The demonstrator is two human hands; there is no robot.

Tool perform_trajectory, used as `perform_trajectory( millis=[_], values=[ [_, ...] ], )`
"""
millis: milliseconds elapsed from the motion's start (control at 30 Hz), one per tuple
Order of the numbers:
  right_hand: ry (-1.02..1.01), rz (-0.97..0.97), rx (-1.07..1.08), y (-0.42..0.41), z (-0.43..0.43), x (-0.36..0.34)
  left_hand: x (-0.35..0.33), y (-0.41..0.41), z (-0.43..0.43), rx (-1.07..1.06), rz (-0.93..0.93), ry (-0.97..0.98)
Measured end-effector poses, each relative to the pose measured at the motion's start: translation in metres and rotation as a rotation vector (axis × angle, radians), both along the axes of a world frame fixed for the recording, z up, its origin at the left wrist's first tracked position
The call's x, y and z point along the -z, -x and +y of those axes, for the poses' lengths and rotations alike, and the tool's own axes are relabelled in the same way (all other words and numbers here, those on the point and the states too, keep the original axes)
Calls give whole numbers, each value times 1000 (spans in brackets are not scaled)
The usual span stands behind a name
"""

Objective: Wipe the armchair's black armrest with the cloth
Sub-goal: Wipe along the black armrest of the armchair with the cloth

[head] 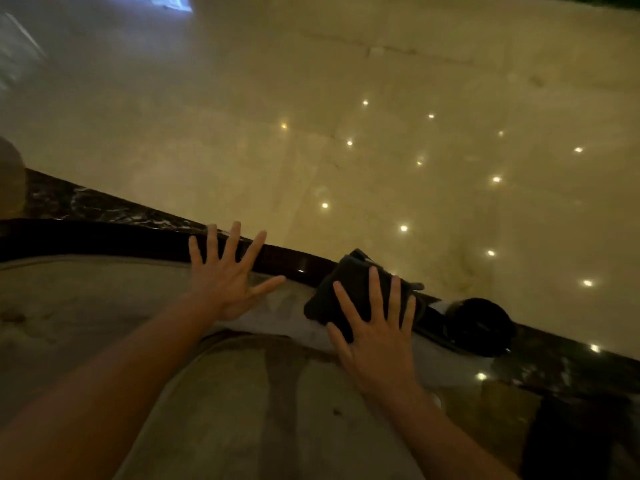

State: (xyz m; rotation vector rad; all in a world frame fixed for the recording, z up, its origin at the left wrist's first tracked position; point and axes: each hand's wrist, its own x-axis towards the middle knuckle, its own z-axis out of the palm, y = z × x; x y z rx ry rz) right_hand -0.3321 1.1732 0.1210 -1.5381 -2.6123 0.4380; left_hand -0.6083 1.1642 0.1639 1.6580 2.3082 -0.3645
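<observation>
The right hand (pixel 375 327) presses flat on the dark cloth (pixel 349 292), which lies on the black armrest (pixel 277 259). The left hand (pixel 225 271) rests spread, holding nothing. Best to push firmly and slide along the armrest.

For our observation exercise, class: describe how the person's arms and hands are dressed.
Both forearms are bare as far as the picture shows, with no sleeves in view. The left hand and right hand wear no gloves; no rings, watch or bracelets can be seen in the dim light.

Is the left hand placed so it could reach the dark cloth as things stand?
Probably yes. The left hand lies open and empty beside the cloth, which the right hand presses flat; nothing lies between them.
</observation>
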Motion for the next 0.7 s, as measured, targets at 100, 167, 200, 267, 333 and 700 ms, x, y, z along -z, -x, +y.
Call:
perform_trajectory(
  millis=[100, 167, 200, 267, 333, 700],
  values=[
    [61, -38, 78, -51, -8, 6, 15, -53, 17, 34, -99, -50],
    [81, -50, 103, -71, -14, 10, 22, -85, 30, 46, -131, -86],
    [87, -61, 120, -84, -17, 11, 24, -102, 38, 61, -135, -102],
    [99, -91, 130, -99, -24, 15, 23, -115, 48, 70, -113, -119],
    [136, -130, 176, -124, -32, 22, 22, -131, 57, 97, -94, -106],
    [200, -29, 521, -187, 45, 38, 20, -186, 90, -217, -64, -257]
  ],
)
